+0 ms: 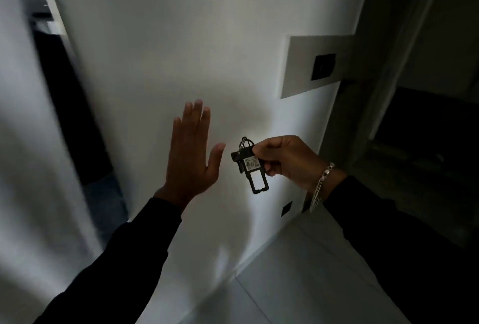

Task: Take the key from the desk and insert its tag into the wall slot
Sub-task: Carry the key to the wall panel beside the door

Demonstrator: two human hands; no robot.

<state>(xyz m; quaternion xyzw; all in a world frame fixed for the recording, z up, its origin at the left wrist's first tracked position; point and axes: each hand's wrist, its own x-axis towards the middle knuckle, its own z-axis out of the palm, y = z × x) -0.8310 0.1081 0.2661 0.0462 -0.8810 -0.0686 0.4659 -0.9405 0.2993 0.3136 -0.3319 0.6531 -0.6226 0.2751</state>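
Note:
My right hand (285,159) pinches a black key tag (255,173) with a white label reading 402; a metal ring and a dark key hang at its top left. The tag dangles in front of the white wall. Up and to the right of it, a small black wall slot (323,66) sits in a pale grey panel (300,70). My left hand (191,152) is raised flat, fingers spread, palm toward the wall, holding nothing, to the left of the tag.
A dark doorway (70,106) opens at the left past the wall's edge. A door frame (388,70) and a dim room lie to the right. A small black outlet (286,208) sits low on the wall. Light floor tiles (311,272) spread below.

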